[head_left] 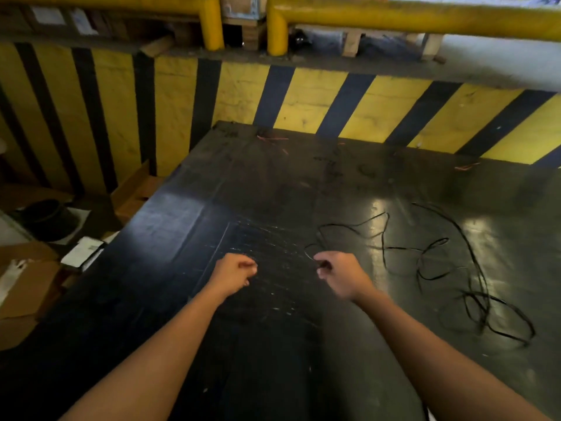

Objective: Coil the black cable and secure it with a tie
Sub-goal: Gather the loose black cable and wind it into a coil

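Observation:
A thin black cable [425,250] lies in loose, tangled loops over the right half of a dark, shiny table [273,183]. My right hand [340,276] is closed on one end of the cable near the table's middle, and the strand curves up and away from the fingers. My left hand [235,273] hovers a short way to the left, fingers curled into a loose fist; nothing shows in it. I see no tie among these things.
Behind the table stands a yellow-and-black striped wall [303,98] with yellow rails [425,16] above. Thin orange strands [271,138] lie at the table's far edge. Cardboard boxes [27,287] and a black round object [48,218] sit on the floor at the left.

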Motion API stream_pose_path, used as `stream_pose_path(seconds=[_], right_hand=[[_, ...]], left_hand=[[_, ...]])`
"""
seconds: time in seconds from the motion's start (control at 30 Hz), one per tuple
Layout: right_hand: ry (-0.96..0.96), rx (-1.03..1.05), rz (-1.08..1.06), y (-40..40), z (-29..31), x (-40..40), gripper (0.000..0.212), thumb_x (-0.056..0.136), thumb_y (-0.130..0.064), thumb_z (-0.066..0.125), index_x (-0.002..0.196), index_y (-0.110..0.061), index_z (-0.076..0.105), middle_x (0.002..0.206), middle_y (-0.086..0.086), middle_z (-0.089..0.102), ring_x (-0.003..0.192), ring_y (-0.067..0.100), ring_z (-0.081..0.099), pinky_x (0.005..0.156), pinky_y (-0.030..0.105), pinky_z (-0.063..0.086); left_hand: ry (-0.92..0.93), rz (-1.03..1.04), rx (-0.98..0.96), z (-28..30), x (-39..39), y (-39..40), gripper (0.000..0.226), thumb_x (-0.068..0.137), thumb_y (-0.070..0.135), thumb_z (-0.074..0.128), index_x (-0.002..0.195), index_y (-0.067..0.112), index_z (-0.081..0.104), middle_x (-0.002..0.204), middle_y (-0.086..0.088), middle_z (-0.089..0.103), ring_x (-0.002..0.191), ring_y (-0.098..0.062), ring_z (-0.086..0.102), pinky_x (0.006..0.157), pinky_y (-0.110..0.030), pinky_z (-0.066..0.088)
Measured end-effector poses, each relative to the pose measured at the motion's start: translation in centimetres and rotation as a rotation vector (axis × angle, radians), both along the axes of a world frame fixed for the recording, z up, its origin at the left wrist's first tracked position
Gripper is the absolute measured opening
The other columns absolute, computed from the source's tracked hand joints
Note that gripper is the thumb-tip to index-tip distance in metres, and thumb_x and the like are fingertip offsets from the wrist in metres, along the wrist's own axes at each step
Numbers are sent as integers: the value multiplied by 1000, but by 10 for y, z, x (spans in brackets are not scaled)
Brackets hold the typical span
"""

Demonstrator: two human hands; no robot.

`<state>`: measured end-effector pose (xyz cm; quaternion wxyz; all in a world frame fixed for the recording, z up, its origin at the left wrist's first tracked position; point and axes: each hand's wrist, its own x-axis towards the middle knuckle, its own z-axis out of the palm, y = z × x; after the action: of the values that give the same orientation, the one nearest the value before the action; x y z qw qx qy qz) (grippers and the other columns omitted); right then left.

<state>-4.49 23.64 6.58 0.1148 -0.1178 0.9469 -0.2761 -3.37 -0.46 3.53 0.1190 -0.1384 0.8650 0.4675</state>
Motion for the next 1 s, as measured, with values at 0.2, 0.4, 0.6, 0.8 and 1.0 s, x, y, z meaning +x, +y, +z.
stream_pose_path(seconds=[0.2, 0.4, 0.6, 0.8, 1.0], right_hand=[[241, -34, -184, 94, 69, 20, 12, 90, -21, 59, 89, -13, 68, 65, -4, 63, 65, 18, 65, 65, 34, 50], [350, 21, -265, 158, 89, 26, 22, 91, -29, 56, 86, -14, 71, 83, 4, 59, 84, 20, 57, 75, 32, 44], [265, -37, 35, 154, 75, 69, 25, 95, -30, 46, 85, -11, 59, 83, -5, 51, 71, 3, 47, 65, 18, 37], [271, -275, -8, 212, 110, 69, 18, 93, -29, 53, 76, -36, 55, 65, -10, 54, 59, 0, 54, 59, 20, 44], [553, -231, -66, 251, 181, 35, 7, 84, -27, 66, 91, -25, 68, 79, -13, 63, 74, -1, 61, 67, 14, 46]], left_hand=[[-38, -72, 687, 128, -24, 49, 25, 94, 18, 50, 69, 17, 52, 39, 5, 36, 41, -8, 53, 61, -31, 53], [-102, -495, 1223, 201, -10, 139, 46, 88, 33, 45, 44, 17, 46, 66, -6, 70, 74, -18, 69, 71, -33, 57], [206, -276, 1163, 212, -13, 230, 34, 95, 25, 38, 84, 13, 68, 146, -1, 42, 142, -21, 26, 108, -69, 11], [334, -302, 344, 183, -38, 231, 37, 97, 35, 33, 125, 33, 58, 151, -2, 37, 140, -22, 31, 114, -47, 22], [-7, -571, -5, 184, -19, 242, 43, 99, 34, 28, 141, 35, 35, 147, -5, 38, 119, -28, 49, 98, -49, 44]])
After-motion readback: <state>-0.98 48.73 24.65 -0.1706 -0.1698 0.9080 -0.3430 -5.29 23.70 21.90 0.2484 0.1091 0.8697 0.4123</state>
